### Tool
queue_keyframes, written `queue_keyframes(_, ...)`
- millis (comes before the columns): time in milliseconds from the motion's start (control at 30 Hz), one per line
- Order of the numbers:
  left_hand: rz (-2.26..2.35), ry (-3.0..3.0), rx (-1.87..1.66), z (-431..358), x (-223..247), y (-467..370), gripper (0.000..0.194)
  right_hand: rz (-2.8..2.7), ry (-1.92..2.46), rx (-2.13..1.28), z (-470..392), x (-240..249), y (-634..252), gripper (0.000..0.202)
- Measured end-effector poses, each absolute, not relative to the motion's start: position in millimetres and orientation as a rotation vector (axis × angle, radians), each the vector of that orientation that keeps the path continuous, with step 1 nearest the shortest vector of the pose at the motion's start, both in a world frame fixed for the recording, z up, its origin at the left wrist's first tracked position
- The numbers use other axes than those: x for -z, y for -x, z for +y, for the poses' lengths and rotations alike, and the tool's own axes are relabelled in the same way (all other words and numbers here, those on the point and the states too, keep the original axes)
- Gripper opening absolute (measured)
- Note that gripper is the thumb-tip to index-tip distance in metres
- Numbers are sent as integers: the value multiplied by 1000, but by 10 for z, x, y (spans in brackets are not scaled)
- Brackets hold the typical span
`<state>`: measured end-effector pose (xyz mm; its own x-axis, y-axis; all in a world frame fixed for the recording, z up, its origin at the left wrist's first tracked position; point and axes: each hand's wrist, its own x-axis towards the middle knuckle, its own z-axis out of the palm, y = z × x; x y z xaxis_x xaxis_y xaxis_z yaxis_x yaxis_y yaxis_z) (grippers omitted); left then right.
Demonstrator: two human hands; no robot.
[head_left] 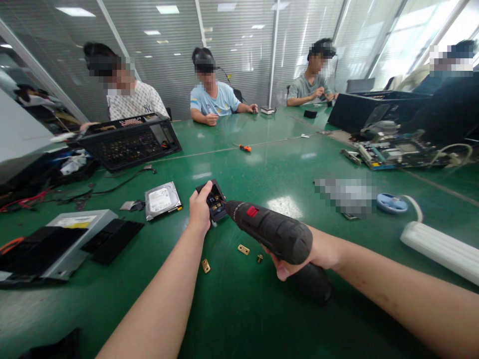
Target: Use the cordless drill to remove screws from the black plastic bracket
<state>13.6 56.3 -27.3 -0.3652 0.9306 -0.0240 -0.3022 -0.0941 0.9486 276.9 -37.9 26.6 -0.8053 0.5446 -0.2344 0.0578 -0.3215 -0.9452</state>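
Observation:
My left hand [199, 208] grips a small black boxy part [214, 198] with brass terminals inside, holding it down on the green table [262, 309]. My right hand [312, 254] holds a black electric screwdriver [272, 230] with a red switch; its tip points into the black part. Two small brass plates [243, 249] [205, 266] and a brass screw [259, 258] lie loose on the table just below the tool.
A hard drive [162, 200] lies left of my hand. A grey drive unit with black panels [63, 242] sits at the left edge, an open computer case [129, 141] behind it. A motherboard [396, 152], white power strip [439, 247] and blue disc [391, 203] are right. Several people sit across.

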Motion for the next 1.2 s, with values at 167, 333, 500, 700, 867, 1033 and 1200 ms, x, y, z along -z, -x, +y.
queue_keyframes(167,1210,-790,-1638,571,284,-133,51,-1593,731,-2211,-375,-248,-2780,51)
queue_keyframes(333,1206,-799,-1632,576,293,-121,53,-1567,695,-2222,-380,-203,-2782,49)
queue_keyframes(500,1206,-799,-1632,576,295,-118,54,-1579,721,-2210,-383,-249,-2768,51)
queue_keyframes(700,1202,-792,-1635,576,287,-124,53,-1570,725,-2217,-395,-262,-2766,50)
queue_keyframes(867,1203,-794,-1637,580,289,-121,54,-1563,756,-2219,-391,-221,-2771,51)
queue_keyframes(1033,1194,-791,-1639,575,291,-122,54,-1550,754,-2225,-385,-226,-2765,52)
queue_keyframes(1200,1194,-797,-1637,572,280,-123,54,-1543,756,-2198,-398,-273,-2762,58)
